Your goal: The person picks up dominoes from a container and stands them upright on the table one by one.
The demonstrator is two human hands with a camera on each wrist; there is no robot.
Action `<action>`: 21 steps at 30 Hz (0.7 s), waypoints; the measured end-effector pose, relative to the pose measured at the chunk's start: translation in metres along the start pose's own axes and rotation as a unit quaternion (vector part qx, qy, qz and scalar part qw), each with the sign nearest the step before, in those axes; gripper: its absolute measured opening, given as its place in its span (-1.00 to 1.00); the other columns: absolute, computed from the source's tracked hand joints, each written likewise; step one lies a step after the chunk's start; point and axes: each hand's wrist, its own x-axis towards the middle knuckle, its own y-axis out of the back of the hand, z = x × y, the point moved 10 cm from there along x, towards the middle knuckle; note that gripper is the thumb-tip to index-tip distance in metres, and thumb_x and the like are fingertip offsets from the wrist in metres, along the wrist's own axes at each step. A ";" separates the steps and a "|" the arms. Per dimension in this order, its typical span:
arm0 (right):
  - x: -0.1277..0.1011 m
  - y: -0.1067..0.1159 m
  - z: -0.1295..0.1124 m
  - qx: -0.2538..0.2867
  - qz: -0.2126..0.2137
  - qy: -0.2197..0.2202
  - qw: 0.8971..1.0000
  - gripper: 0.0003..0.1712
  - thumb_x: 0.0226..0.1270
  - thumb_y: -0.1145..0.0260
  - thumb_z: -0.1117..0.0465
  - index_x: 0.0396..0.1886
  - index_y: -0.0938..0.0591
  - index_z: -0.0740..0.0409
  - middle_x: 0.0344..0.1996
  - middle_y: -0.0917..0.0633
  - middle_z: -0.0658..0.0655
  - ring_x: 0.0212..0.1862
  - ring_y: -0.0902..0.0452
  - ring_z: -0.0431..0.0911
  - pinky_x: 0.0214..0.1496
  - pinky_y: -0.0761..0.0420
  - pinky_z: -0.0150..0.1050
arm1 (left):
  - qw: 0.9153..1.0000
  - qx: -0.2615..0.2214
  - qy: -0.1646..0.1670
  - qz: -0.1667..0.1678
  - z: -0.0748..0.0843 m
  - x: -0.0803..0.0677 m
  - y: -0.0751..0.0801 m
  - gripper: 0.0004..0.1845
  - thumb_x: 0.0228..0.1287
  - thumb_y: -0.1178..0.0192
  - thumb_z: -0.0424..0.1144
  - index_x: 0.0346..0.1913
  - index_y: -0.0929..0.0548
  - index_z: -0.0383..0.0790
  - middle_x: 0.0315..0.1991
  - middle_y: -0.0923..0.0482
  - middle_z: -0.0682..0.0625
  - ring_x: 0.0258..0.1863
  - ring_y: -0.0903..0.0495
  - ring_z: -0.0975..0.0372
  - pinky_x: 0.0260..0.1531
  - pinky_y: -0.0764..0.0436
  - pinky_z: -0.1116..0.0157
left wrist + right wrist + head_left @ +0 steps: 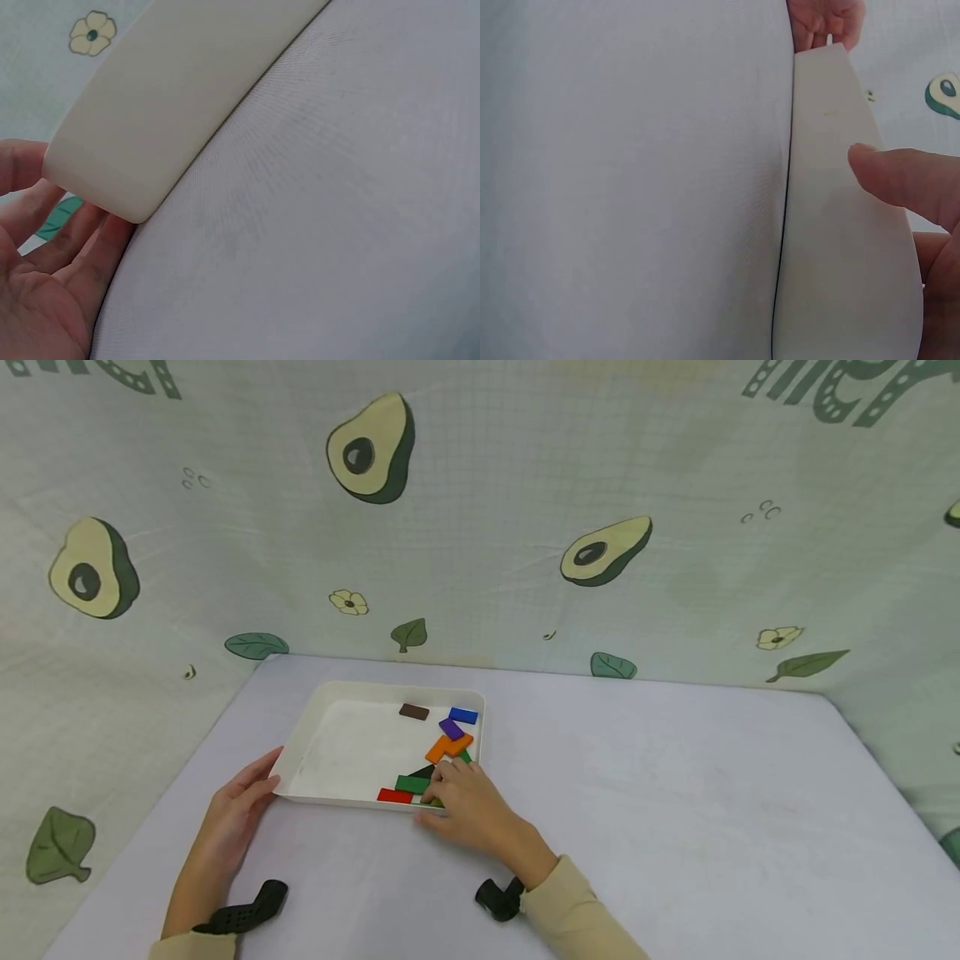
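The left hand [238, 802] steadies the tray [330, 758] at its near-left corner, fingers loosely curved against the wall. The right hand [467, 802] reaches over the near-right rim, fingertips on the green block [412, 784]; whether it pinches it is hidden. That block lies long axis left-right, just left of those fingertips.

So in the one white tray [322, 727] I count eight flat coloured blocks: one brown [414, 712], one blue [463, 716], one purple [451, 728], one orange [448, 747], one black [424, 772] and one red [394, 796], plus two green, one [412, 784] just left of the right hand's [467, 804] fingers and a sliver [466, 757] peeking above them. Two hands total, left hand [238, 814] at the tray's near-left corner.
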 end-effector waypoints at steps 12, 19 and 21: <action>0.002 -0.002 0.004 0.029 -0.017 -0.004 0.999 -0.77 0.16 -0.34 -0.04 -0.24 -0.70 -0.07 -0.25 -0.63 -0.14 -0.08 -0.38 -0.20 -0.05 -0.30 -0.32 | 1.000 0.003 0.006 0.000 0.000 0.001 0.000 -0.38 0.35 -0.08 -0.22 0.41 -0.15 -0.27 0.20 -0.33 0.27 0.03 -0.39 0.67 -0.06 -0.38 0.71; 0.002 -0.001 0.005 0.084 -0.022 -0.004 0.996 -0.75 0.16 -0.34 -0.06 -0.23 -0.69 -0.07 -0.32 -0.68 -0.22 -0.19 -0.37 -0.29 -0.05 -0.27 -0.34 | 1.000 -0.009 0.002 -0.009 0.000 0.000 0.000 -0.38 0.36 -0.06 -0.24 0.41 -0.13 -0.31 0.22 -0.33 0.24 0.04 -0.39 0.64 -0.04 -0.38 0.70; 0.002 -0.001 0.005 0.097 -0.022 -0.001 0.995 -0.74 0.18 -0.32 -0.07 -0.23 -0.69 -0.07 -0.34 -0.67 -0.24 -0.22 -0.36 -0.31 -0.07 -0.26 -0.36 | 1.000 -0.013 -0.001 -0.012 0.000 -0.001 0.000 -0.38 0.37 -0.05 -0.25 0.41 -0.12 -0.31 0.20 -0.34 0.25 0.05 -0.40 0.63 -0.04 -0.38 0.69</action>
